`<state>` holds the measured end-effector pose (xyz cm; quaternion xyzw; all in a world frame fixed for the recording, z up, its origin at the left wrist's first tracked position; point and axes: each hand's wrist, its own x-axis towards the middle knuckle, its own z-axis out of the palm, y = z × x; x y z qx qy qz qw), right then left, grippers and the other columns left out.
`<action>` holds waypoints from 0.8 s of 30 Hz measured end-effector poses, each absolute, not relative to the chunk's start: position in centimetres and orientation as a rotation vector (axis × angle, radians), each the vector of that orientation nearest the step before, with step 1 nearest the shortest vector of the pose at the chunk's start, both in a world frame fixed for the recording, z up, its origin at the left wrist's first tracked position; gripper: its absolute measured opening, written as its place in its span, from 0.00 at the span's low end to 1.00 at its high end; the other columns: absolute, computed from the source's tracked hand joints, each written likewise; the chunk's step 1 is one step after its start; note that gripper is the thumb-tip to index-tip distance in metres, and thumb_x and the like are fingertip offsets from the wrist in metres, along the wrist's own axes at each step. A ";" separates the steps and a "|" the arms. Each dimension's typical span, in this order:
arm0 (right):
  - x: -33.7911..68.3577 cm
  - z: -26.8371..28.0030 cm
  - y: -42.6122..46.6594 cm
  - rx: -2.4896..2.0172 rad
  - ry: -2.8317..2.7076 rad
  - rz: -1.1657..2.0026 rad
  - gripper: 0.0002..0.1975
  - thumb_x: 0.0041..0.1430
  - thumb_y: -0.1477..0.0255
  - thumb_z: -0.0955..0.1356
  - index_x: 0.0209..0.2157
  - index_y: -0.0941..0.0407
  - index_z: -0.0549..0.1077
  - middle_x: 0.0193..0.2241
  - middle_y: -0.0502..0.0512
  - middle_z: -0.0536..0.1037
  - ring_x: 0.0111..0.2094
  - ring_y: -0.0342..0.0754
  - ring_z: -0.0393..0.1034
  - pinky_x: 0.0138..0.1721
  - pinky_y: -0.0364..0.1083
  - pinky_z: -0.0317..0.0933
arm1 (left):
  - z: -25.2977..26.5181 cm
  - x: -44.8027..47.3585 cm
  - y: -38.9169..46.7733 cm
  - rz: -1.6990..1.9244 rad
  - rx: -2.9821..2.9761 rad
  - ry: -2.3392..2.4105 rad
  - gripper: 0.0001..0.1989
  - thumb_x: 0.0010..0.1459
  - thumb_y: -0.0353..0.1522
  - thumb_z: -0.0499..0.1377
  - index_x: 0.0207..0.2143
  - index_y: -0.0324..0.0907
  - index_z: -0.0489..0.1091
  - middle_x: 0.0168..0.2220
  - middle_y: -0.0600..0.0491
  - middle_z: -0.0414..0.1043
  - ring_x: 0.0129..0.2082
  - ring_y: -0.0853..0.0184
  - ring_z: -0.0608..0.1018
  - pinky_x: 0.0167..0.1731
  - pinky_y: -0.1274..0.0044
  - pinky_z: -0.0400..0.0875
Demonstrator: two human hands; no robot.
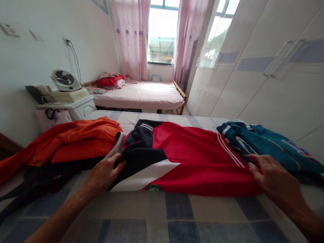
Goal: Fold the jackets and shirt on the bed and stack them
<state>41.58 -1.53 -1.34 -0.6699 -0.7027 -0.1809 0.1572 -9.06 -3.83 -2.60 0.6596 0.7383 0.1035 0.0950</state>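
A red, navy and white jacket lies flat across the checked bed in front of me. My left hand grips its navy and white collar end at the left. My right hand rests on its right end, fingers pinching the red cloth beside the white stripes. An orange garment lies to the left of my left hand, over a dark one. A teal garment lies just beyond my right hand.
A white wardrobe runs along the right side. A second bed with red pillows stands under the curtained window. A white bedside cabinet at the left carries a small fan.
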 end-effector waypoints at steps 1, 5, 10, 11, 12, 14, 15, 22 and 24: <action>39.8 -0.4 -0.7 -1.873 -2.004 -0.407 0.14 0.58 0.63 0.57 0.42 0.52 0.67 0.42 0.63 0.73 0.41 0.58 0.71 0.40 0.54 0.63 | -2.7 -9.1 -3.8 0.328 1.946 2.194 0.19 0.59 0.44 0.46 0.45 0.45 0.68 0.41 0.48 0.76 0.41 0.58 0.77 0.36 0.75 0.66; 30.3 2.1 4.5 -1.605 -2.104 0.135 0.13 0.58 0.66 0.61 0.42 0.54 0.71 0.42 0.56 0.76 0.44 0.52 0.71 0.46 0.48 0.62 | -3.2 -8.8 -4.0 0.312 1.948 2.264 0.19 0.60 0.44 0.46 0.44 0.45 0.68 0.41 0.49 0.76 0.42 0.57 0.77 0.36 0.74 0.66; 17.2 1.3 11.9 -1.479 -2.310 0.462 0.18 0.60 0.67 0.61 0.49 0.59 0.69 0.48 0.58 0.74 0.48 0.48 0.68 0.49 0.44 0.59 | -4.2 -8.5 -4.4 0.384 2.042 2.286 0.17 0.62 0.42 0.45 0.41 0.44 0.68 0.41 0.49 0.76 0.39 0.58 0.78 0.32 0.74 0.65; 15.0 0.9 13.2 -1.477 -2.326 0.466 0.19 0.60 0.66 0.62 0.51 0.59 0.68 0.50 0.59 0.73 0.50 0.49 0.66 0.51 0.44 0.58 | -4.3 -8.6 -4.4 0.399 2.044 2.275 0.17 0.62 0.42 0.45 0.41 0.45 0.68 0.41 0.50 0.76 0.39 0.59 0.78 0.32 0.74 0.65; 13.0 0.4 14.4 -1.484 -2.337 0.470 0.22 0.59 0.65 0.63 0.52 0.59 0.66 0.52 0.60 0.71 0.53 0.50 0.64 0.52 0.44 0.56 | -4.4 -8.6 -4.4 0.410 2.046 2.260 0.16 0.62 0.41 0.45 0.41 0.45 0.68 0.41 0.51 0.76 0.39 0.60 0.78 0.32 0.74 0.65; 9.9 -0.5 16.4 -1.514 -2.345 0.476 0.27 0.56 0.61 0.65 0.53 0.61 0.65 0.54 0.64 0.68 0.55 0.54 0.62 0.52 0.47 0.56 | -4.4 -8.6 -4.4 0.427 2.055 2.232 0.15 0.62 0.41 0.45 0.41 0.45 0.68 0.41 0.51 0.76 0.39 0.60 0.78 0.32 0.75 0.65; 8.7 -0.8 17.2 -1.536 -2.346 0.484 0.29 0.54 0.59 0.66 0.53 0.61 0.65 0.54 0.66 0.68 0.54 0.56 0.62 0.51 0.48 0.58 | -4.4 -8.7 -4.4 0.433 2.061 2.223 0.15 0.62 0.40 0.46 0.41 0.46 0.68 0.41 0.52 0.76 0.39 0.61 0.78 0.32 0.75 0.65; 5.8 -0.6 19.0 -1.552 -2.345 0.523 0.15 0.43 0.72 0.71 0.37 0.57 0.74 0.38 0.58 0.77 0.43 0.55 0.70 0.42 0.46 0.62 | -4.5 -8.5 -4.3 0.454 2.104 2.200 0.13 0.62 0.40 0.45 0.38 0.46 0.67 0.38 0.53 0.76 0.37 0.62 0.78 0.30 0.76 0.64; 6.5 1.1 19.0 -1.499 -2.301 0.487 0.12 0.49 0.73 0.67 0.38 0.56 0.73 0.38 0.54 0.77 0.43 0.52 0.70 0.42 0.45 0.62 | -4.5 -8.4 -4.3 0.465 2.115 2.207 0.13 0.62 0.40 0.45 0.38 0.46 0.67 0.40 0.52 0.76 0.37 0.62 0.78 0.30 0.75 0.64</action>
